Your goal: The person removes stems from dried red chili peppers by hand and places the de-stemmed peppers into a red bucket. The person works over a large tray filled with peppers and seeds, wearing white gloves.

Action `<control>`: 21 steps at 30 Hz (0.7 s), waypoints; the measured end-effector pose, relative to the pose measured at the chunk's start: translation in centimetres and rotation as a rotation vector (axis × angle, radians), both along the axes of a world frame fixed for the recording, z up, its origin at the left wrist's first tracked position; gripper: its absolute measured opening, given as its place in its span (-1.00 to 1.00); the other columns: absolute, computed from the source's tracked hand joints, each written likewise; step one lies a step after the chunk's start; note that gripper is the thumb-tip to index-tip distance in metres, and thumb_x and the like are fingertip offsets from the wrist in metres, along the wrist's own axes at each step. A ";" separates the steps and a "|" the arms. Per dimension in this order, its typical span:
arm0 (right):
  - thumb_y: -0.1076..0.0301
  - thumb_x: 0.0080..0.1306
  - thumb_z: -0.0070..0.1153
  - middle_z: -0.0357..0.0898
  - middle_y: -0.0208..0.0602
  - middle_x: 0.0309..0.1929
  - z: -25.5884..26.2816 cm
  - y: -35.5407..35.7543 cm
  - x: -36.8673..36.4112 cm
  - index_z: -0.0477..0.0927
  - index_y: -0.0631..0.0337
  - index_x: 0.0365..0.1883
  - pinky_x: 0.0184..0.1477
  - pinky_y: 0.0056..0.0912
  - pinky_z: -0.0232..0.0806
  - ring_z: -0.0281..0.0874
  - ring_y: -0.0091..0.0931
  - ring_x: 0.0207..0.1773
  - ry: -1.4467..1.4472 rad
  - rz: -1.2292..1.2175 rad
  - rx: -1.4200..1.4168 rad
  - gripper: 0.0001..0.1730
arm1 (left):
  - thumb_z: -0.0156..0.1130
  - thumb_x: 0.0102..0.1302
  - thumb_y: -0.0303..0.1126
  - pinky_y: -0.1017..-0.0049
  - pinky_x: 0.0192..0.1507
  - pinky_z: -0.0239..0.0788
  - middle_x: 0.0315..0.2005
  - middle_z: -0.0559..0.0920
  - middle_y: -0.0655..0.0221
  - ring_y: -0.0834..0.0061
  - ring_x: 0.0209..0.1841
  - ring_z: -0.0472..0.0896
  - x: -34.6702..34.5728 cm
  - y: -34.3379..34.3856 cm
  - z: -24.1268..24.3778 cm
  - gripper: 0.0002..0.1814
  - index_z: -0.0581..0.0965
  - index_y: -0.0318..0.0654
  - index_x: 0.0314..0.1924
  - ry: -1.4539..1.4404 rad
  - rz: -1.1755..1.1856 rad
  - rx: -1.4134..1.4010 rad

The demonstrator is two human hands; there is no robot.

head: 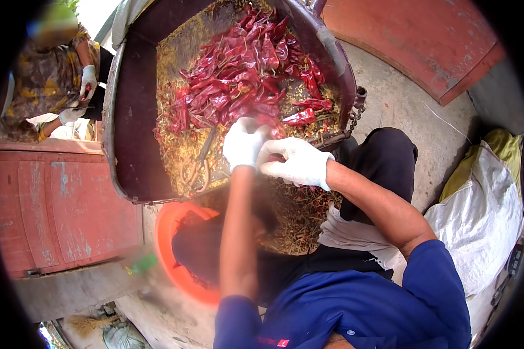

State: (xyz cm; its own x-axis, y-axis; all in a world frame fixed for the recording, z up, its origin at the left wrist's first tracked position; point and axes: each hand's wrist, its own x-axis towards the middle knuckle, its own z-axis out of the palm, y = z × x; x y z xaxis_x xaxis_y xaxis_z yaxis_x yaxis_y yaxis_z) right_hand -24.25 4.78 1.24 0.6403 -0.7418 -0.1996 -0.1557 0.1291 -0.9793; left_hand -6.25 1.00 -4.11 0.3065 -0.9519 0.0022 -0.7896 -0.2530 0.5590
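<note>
My left hand (pixel 243 146), in a white glove, is over the near edge of a heap of dried red chili peppers (pixel 240 78). A blurred red pepper (pixel 274 127) is at its fingertips, seemingly pinched there. My right hand (pixel 294 161), gloved too, is close beside the left with its thumb and fingers curled together. Some red shows inside that curl, but whether it is held I cannot tell. Left of my hands, a pair of scissors (pixel 203 157) lies among yellow seeds on the bed of a dark metal cart (pixel 135 109).
Under my leg stands an orange plastic basin (pixel 168 248). Stems and scraps (pixel 301 218) lie below the cart's near edge. A chain (pixel 355 117) hangs at its right corner. White sacks (pixel 480 218) lie at right. Another person's gloved hands (pixel 81 96) hold a pepper at upper left.
</note>
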 end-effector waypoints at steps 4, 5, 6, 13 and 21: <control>0.24 0.33 0.22 0.51 -0.41 -0.49 -0.1 -0.7 -0.6 0.64 0.16 -0.14 -0.50 -0.48 0.30 0.41 -0.64 -0.60 0.031 -0.309 -0.073 -0.78 | 0.41 0.19 -0.29 0.31 -0.02 0.48 -0.23 0.72 0.21 0.26 -0.16 0.68 -0.8 1.7 1.4 -0.71 0.63 -0.21 -0.11 0.046 0.003 -0.175; 0.24 0.33 0.23 0.50 -0.42 -0.50 0.0 -0.9 -0.6 0.64 0.16 -0.14 -0.52 -0.47 0.30 0.39 -0.64 -0.63 0.097 -0.385 -0.130 -0.77 | 0.40 0.19 -0.33 0.33 -0.06 0.49 -0.25 0.73 0.21 0.27 -0.19 0.69 -0.6 2.0 1.4 -0.73 0.63 -0.22 -0.12 0.104 -0.001 -0.213; 0.20 0.33 0.27 0.65 -0.32 -0.33 0.0 -1.1 -0.9 0.65 0.15 -0.03 -0.29 -0.41 0.47 0.60 -0.54 -0.42 0.125 -0.422 -0.177 -0.69 | 0.41 0.19 -0.41 0.39 -0.10 0.52 -0.28 0.73 0.24 0.36 -0.23 0.70 -0.8 2.4 1.6 -0.74 0.63 -0.26 -0.11 0.144 -0.001 -0.265; 0.17 0.31 0.31 0.58 -0.02 0.23 -0.6 0.3 0.0 0.50 0.20 0.31 0.32 -0.35 0.33 0.53 -0.30 0.30 -0.111 -0.437 -0.233 -0.37 | 0.37 0.20 -0.62 0.55 -0.15 0.56 -0.28 0.72 0.32 0.60 -0.26 0.68 -3.8 6.9 5.0 -0.74 0.61 -0.37 -0.09 0.132 -0.061 -0.442; 0.16 0.36 0.31 0.60 -0.32 -0.42 0.0 0.2 -1.1 0.50 0.20 0.30 -0.60 -0.48 0.31 0.40 -0.65 -0.63 -0.266 -0.311 0.265 -0.41 | 0.31 0.30 -0.60 0.55 -0.10 0.55 -0.08 0.68 0.28 0.58 -0.17 0.65 -4.6 9.3 7.0 -0.58 0.50 -0.42 0.16 0.854 -0.022 -0.266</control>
